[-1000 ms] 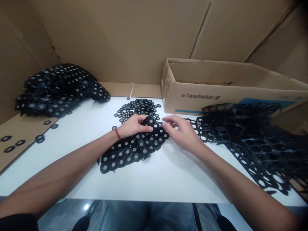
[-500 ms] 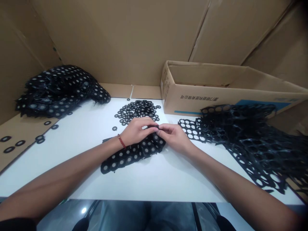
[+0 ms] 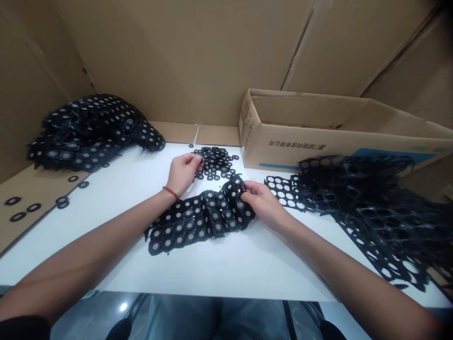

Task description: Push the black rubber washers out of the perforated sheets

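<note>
A black rubber sheet (image 3: pixel 191 225) with rows of moulded rings lies creased on the white table, its right end lifted. My right hand (image 3: pixel 260 200) pinches that raised right edge between thumb and fingers. Over the left side of a pile of loose black rings (image 3: pixel 215 163), my left hand (image 3: pixel 184 171) is closed, thumb against fingers, with a small dark ring partly showing at the fingertips. A red bead bracelet circles the left wrist.
A heap of uncut ring sheets (image 3: pixel 95 132) stands at the back left, with several stray rings (image 3: pixel 33 207) near it. On the right, punched-out black webbing (image 3: pixel 361 203) sprawls before a long cardboard box (image 3: pixel 283 137). Cardboard walls surround the white table (image 3: pixel 226 274).
My left hand has moved from the sheet up and left to the ring pile. My right hand still pinches the sheet, shifted slightly right; more of the sheet shows.
</note>
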A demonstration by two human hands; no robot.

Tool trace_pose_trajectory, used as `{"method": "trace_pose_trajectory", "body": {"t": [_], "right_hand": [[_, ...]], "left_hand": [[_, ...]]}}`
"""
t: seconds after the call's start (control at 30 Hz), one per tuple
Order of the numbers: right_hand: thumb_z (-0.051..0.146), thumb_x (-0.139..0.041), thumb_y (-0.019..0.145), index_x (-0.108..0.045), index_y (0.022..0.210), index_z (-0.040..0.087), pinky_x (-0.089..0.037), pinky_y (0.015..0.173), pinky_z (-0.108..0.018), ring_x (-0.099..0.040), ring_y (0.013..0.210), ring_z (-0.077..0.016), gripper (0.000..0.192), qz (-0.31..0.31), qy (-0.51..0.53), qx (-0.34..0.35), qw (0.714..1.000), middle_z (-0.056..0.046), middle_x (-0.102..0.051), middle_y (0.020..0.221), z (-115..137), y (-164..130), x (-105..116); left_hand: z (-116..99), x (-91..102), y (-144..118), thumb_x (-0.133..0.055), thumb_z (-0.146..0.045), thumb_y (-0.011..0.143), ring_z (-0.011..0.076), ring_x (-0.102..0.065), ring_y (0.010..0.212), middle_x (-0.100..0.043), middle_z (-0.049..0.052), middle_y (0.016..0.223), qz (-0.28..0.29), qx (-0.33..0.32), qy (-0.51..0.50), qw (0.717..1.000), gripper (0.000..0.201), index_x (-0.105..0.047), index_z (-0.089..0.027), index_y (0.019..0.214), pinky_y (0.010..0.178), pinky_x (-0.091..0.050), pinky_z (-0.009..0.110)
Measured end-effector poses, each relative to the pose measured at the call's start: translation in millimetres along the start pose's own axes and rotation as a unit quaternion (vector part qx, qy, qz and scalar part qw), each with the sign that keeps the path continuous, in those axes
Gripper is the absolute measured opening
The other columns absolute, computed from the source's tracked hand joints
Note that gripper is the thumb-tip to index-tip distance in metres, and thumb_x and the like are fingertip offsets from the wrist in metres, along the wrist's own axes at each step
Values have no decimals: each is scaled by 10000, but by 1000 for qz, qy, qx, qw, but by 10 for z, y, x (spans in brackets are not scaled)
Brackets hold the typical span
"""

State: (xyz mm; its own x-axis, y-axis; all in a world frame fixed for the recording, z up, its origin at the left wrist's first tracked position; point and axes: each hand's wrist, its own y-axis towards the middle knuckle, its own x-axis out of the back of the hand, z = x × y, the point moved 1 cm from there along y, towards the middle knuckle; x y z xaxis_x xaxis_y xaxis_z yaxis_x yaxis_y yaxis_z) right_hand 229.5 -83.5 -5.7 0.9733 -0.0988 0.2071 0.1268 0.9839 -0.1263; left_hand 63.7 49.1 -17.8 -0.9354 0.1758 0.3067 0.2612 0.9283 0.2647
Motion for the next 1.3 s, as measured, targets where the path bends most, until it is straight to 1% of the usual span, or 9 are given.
{"method": "trace_pose_trajectory", "body": {"t": [0.07,0.17,0.33,0.47,0.6,0.73,0.93,1.13,1.3], "right_hand": [[167,-461,655,-526,725,176,-344,512,-233,-481,553,-118,96,-3,-7,16,1000,30,-512,584,-8,3,10],[161,-461,672,-542,753,176,-351,540,-239,-467,575,-119,116,-6,-31,48,998,38,-489,595,-31,16,12],[154,-455,730,-541,784,179,-353,580,-234,-454,616,-114,105,22,-38,101,994,43,-476,635,-24,-9,-19],[153,-447,775,-612,789,177,-395,695,-249,-512,724,-132,168,51,-76,126,988,20,-570,726,38,-57,-15],[173,-451,818,-682,881,196,-416,797,-277,-573,816,-154,241,66,-94,143,983,14,-649,805,66,-66,24],[195,-481,829,-703,949,214,-416,886,-305,-607,923,-168,254,65,-86,142,984,9,-694,909,45,-50,48],[227,-505,822,-713,965,229,-426,900,-345,-611,951,-189,252,58,-89,133,985,2,-708,913,23,-32,53],[222,-502,790,-693,850,209,-415,838,-321,-586,851,-177,201,53,-80,112,989,3,-674,831,27,-21,56],[199,-483,739,-590,709,189,-369,697,-268,-481,695,-141,111,36,-42,89,995,26,-543,674,59,-34,62]], "left_hand": [[-27,41,-19,-605,-289,754,185,-604,813,-684,69,877,18,-47,60,997,188,-694,-147,839,830,-453,332],[-166,13,-156,-593,-260,776,238,-554,1036,-647,93,1074,39,-193,198,960,221,-684,-163,953,971,-382,399],[-333,-119,-396,-549,-316,843,213,-574,966,-668,90,999,154,-327,196,912,254,-645,-163,1021,902,-428,348],[-310,-157,-426,-521,-366,864,185,-603,837,-690,72,872,223,-289,144,920,256,-686,-175,908,803,-453,302],[-294,-151,-381,-543,-358,849,149,-603,737,-685,39,757,252,-160,5,954,267,-694,-168,736,723,-457,258],[-307,-176,-360,-600,-339,805,131,-589,705,-692,17,718,255,-51,-105,960,238,-709,-164,687,707,-446,242],[-317,-217,-360,-637,-333,760,121,-551,631,-671,2,635,232,25,-138,963,225,-714,-162,636,669,-428,248],[-282,-137,-326,-616,-347,792,161,-630,802,-728,29,810,303,-24,-87,949,221,-743,-166,779,791,-460,263],[-251,-111,-352,-600,-291,813,174,-632,935,-717,48,992,291,-106,-41,950,236,-720,-191,990,899,-454,294]]}}
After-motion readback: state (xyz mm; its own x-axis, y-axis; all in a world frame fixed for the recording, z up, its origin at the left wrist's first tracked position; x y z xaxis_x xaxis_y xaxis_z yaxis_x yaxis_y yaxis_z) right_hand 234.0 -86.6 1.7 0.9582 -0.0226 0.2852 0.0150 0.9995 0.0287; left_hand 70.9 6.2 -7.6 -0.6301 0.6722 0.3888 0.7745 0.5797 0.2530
